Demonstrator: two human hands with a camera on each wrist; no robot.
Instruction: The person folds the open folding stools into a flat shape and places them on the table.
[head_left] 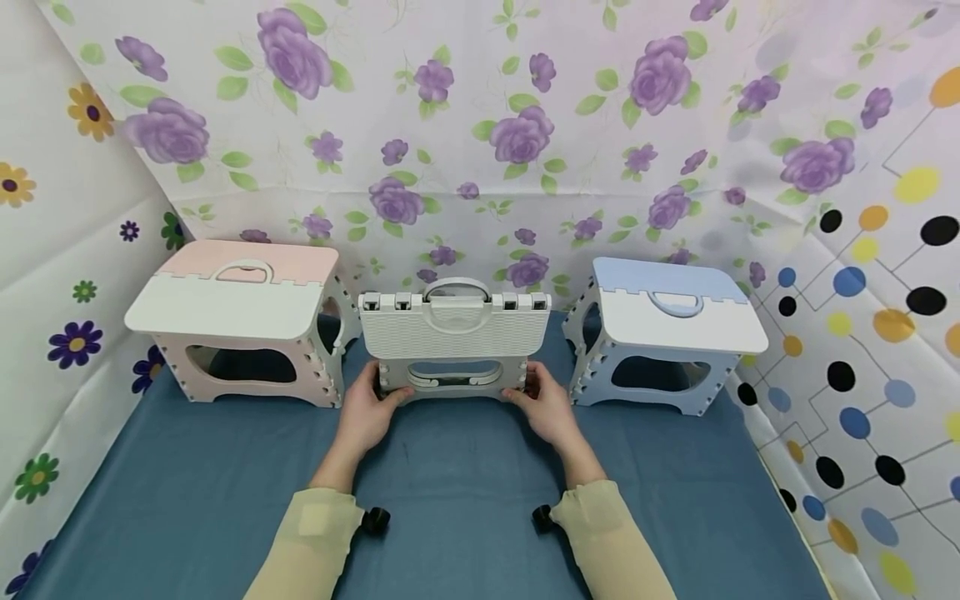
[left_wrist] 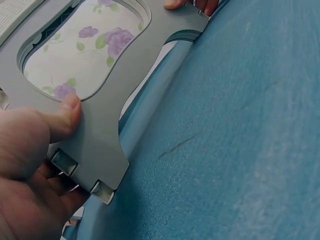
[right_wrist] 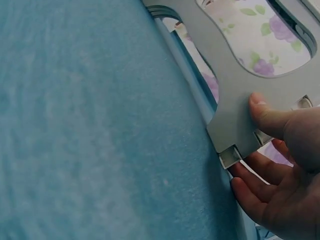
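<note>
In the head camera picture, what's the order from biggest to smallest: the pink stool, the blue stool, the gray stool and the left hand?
1. Pink-and-white folding stool and blue-and-white folding stool: too alike to rank surely
2. Gray folding stool
3. Left hand

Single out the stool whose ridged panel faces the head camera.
The pale grey stool in the middle, between the pink-and-white stool and the blue-and-white stool. Those two are smooth and two-tone on top instead.
</note>
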